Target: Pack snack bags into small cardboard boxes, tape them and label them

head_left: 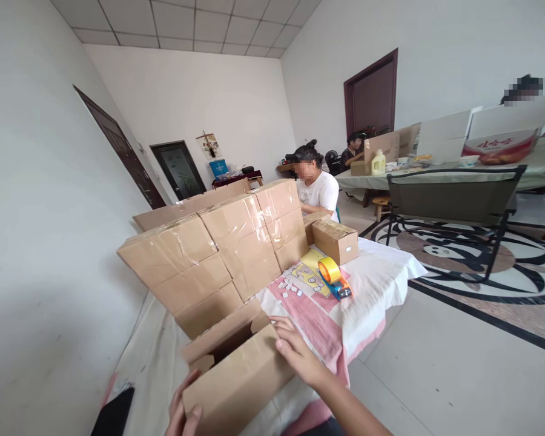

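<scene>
An open cardboard box stands at the near edge of the table, its flaps up and its inside dark. My left hand grips its left end, thumb on the near side and fingers round the corner. At the opposite end my right hand holds the right corner, fingers over the top edge. Beyond the box, a tape dispenser with a yellow roll rests on the cloth. Several small white pieces lie scattered to the left of it.
Taped cardboard boxes form a wall behind my box. A closed box sits at the table's far right. Across the table is a person in a white shirt. A folding chair stands to the right, before another table with people.
</scene>
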The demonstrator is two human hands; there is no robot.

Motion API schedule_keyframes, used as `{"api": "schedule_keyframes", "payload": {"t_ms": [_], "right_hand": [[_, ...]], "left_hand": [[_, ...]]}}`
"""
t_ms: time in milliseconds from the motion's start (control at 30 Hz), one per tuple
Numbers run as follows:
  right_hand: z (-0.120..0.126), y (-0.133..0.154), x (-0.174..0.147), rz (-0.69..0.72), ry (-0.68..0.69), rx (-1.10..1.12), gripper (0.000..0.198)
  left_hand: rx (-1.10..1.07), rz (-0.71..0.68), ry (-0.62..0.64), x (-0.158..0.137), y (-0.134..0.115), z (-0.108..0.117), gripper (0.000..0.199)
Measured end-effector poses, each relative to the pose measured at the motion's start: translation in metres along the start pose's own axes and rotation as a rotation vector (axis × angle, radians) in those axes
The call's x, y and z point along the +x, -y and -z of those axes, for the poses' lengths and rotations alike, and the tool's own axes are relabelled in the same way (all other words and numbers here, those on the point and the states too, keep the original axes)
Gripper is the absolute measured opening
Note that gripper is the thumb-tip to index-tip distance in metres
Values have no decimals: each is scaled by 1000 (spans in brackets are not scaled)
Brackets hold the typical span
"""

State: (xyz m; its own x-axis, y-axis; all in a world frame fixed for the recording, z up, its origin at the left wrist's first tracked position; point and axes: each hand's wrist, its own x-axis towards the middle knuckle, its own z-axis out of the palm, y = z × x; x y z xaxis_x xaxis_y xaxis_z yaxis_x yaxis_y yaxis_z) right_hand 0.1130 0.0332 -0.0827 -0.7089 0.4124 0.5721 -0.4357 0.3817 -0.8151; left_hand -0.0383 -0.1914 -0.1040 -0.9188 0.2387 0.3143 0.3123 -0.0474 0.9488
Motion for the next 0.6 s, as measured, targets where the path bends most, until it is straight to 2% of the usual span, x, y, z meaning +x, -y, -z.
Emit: {"api": "schedule_keyframes", "payload": {"t_ms": [33, 67, 133, 200, 267, 333, 400, 500, 600], "right_hand": [[-4, -5, -1, -51, -55, 25, 38], [-8, -11, 0, -109, -104, 57, 45], [-13, -21, 5, -222, -144, 127, 77], [-14, -27, 15, -275, -81, 184, 94], [-14, -31, 27, -270, -30, 223, 95], [-15, -31, 37, -212, -52, 256, 84], [-16, -31, 42, -140, -106, 270, 63], [-18, -31, 39, -75, -149, 239, 38], [-17, -33, 33, -37, -148, 218, 35]], "left_hand": [[-24, 48, -7, -1, -6, -3, 45], [-48, 97, -18, -1, -11, -5, 50], [-61, 199, -29, 3, -20, -7, 67], [-19, 270, -3, 8, -23, -7, 80], [34, 253, 35, 13, -21, -5, 82], [39, 195, 46, 16, -17, -3, 82], [107, 98, 56, 17, -14, -1, 70], [506, -215, 69, 16, -16, 2, 43], [881, -473, 61, 11, -24, -1, 35]]}}
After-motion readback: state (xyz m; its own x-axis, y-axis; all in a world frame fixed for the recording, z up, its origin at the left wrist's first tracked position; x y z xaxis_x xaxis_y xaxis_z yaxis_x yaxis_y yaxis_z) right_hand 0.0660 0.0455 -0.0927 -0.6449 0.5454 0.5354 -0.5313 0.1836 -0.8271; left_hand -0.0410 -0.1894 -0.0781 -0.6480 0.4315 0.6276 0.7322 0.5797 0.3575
